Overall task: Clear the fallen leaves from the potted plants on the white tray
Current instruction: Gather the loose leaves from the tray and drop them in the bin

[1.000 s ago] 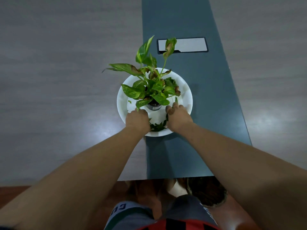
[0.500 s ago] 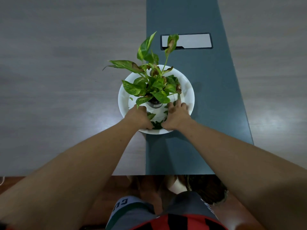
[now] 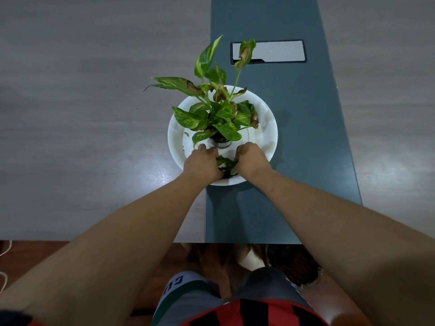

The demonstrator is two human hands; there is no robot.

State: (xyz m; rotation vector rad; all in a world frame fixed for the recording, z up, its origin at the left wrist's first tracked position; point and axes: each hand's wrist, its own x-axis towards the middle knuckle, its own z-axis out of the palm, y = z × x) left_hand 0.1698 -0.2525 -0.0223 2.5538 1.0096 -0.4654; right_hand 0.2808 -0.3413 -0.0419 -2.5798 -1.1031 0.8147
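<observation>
Fallen leaves (image 3: 226, 164) heaped on white tray's (image 3: 268, 128) near rim, cupped between left hand (image 3: 203, 162) and right hand (image 3: 250, 159); both equally near.

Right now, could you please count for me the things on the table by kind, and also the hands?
White tray: 1
Potted plant: 1
Pile of fallen leaves, gathered between the hands: 1 (single leaves cannot be counted)
Loose leaf bit on the tray: 1
Grey hatch in the table's dark strip: 1
Hands: 2, left hand and right hand
Total: 7
</observation>
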